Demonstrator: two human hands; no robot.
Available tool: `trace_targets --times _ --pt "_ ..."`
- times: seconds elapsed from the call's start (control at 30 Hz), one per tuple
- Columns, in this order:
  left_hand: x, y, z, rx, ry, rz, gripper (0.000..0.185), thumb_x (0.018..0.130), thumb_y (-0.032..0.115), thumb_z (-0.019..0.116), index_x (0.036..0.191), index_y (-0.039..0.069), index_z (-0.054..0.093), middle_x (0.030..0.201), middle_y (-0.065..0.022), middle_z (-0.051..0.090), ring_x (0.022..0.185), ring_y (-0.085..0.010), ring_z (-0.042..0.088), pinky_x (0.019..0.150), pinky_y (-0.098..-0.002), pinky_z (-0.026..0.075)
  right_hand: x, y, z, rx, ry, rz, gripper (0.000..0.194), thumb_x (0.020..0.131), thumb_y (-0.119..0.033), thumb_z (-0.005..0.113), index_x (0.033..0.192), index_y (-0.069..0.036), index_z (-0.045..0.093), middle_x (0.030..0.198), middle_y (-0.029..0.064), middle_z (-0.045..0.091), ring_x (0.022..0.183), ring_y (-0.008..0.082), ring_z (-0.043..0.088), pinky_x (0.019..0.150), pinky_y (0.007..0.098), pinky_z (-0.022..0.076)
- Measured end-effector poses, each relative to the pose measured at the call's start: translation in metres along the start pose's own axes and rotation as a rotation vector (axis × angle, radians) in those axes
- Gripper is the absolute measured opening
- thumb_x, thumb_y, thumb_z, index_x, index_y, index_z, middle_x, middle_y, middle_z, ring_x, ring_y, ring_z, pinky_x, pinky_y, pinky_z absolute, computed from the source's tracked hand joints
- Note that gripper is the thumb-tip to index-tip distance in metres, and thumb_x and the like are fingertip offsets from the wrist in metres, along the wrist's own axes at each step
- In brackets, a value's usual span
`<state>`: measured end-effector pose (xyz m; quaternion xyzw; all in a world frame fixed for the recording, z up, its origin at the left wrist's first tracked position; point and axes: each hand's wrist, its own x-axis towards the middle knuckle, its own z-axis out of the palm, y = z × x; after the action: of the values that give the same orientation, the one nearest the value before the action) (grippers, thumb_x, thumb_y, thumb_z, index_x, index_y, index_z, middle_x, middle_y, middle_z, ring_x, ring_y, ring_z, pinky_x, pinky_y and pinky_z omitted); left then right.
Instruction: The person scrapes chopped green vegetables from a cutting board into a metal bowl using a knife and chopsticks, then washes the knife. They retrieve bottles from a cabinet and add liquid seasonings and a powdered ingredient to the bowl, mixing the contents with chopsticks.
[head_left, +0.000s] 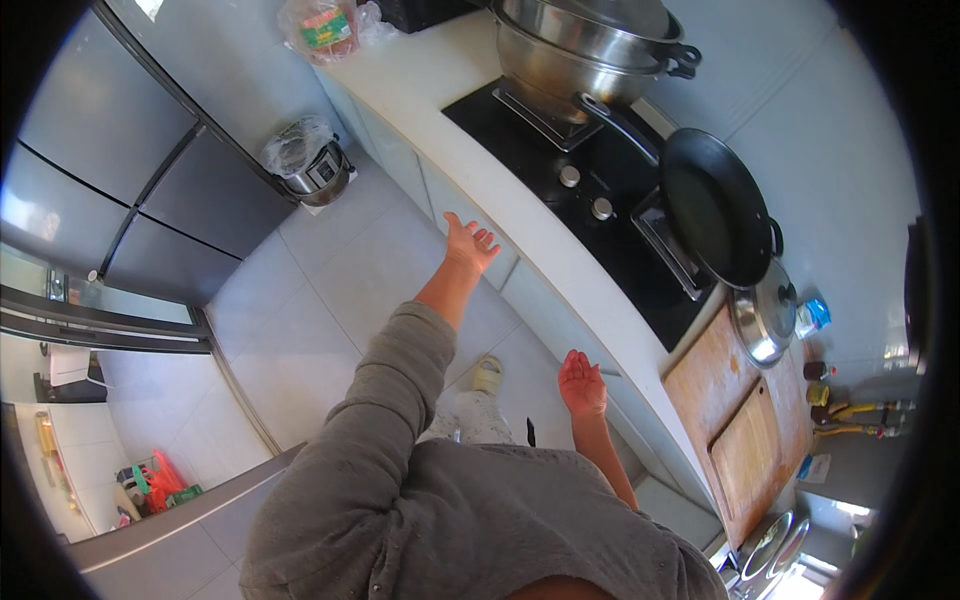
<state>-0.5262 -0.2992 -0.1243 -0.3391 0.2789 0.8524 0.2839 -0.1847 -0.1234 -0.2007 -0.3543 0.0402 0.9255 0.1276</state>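
My left hand (472, 247) is held palm up with its fingers apart, over the floor by the counter's front. Nothing lies in it. My right hand (583, 385) also faces palm up near the cabinet fronts, its fingers close together but extended, and it holds nothing. Beyond the counter edge is a black two-burner gas hob (555, 180) with two knobs. A dark frying pan (716, 202) rests on the near burner, and a large stainless steel steamer pot (581, 60) stands on the far one.
Right of the hob, a steel lid (766, 315) leans near a large wooden board (720, 352), which bears a smaller cutting board (748, 446). A bin with a plastic liner (319, 169) stands on the floor by the grey refrigerator (112, 135). A bagged item (326, 30) lies at the counter's far end.
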Motion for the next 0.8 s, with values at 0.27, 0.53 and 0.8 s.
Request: trace_targets --times 0.27,0.53,0.8 --pt "0.054 0.008 -0.001 -0.145 -0.249 -0.163 0.090 0.094 0.073 0.016 0.155 0.007 0.016 0.163 -0.0143 0.009 0.150 -0.0317 0.009 0.119 -0.0542 0.009 0.076 0.043 0.065 0.234 -0.015 -0.350 0.039 0.094 -0.031 0.056 0.120 -0.002 0.058 0.119 0.0125 0.064 0.109 0.0291 0.060 0.098 0.0477 0.0469" --pt "0.065 0.029 0.006 -0.094 -0.154 -0.259 0.083 0.096 0.070 0.017 0.154 0.010 0.023 0.160 -0.0139 0.020 0.147 -0.0314 0.019 0.119 -0.0537 0.014 0.099 0.093 0.119 0.303 0.098 -0.601 0.066 0.100 -0.058 0.030 0.141 -0.009 0.043 0.150 0.0069 0.042 0.137 0.0272 0.038 0.111 0.0510 0.0301" --pt "0.075 0.030 -0.001 -0.096 -0.213 -0.327 0.081 0.095 0.071 0.017 0.150 0.014 0.032 0.157 -0.0093 0.029 0.144 -0.0284 0.025 0.117 -0.0543 0.012 0.111 0.080 0.046 0.415 0.161 -0.540 0.074 0.098 -0.066 0.022 0.111 -0.002 0.057 0.116 0.0098 0.061 0.115 0.0283 0.053 0.104 0.0513 0.0379"
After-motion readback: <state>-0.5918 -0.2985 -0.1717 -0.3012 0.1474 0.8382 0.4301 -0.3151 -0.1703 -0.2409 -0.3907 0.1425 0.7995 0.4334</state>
